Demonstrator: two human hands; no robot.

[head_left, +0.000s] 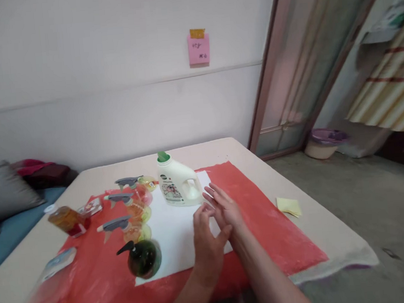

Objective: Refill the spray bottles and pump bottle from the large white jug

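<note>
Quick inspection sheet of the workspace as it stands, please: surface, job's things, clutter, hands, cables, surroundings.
Surface: table under a red cloth, with a white sheet on it.
Job's things: white jug, upright, green cap, on the sheet, just beyond both hands.
Clutter: three spray bottles, dark green pump bottle, amber bottle, yellow notes.
Hands: left hand and right hand open, overlapping, holding nothing.
Cables: nothing seen.
Surroundings: pink note on the wall, cushions at left, basin by the doorway.
</note>
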